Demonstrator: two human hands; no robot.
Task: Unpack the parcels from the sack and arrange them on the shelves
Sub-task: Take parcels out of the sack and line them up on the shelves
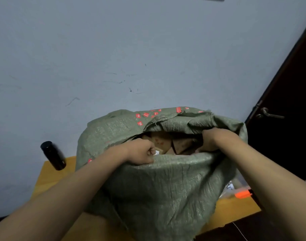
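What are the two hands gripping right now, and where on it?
Both grip the green sack at its open mouth: left hand bunches the near rim, right hand grips the right-side rim. No parcel is held.

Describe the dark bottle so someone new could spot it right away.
Find the big green woven sack on the yellow table. Left of it, against the pale wall, stands the black cylindrical bottle, apart from the sack. It is the only dark, glossy item there.
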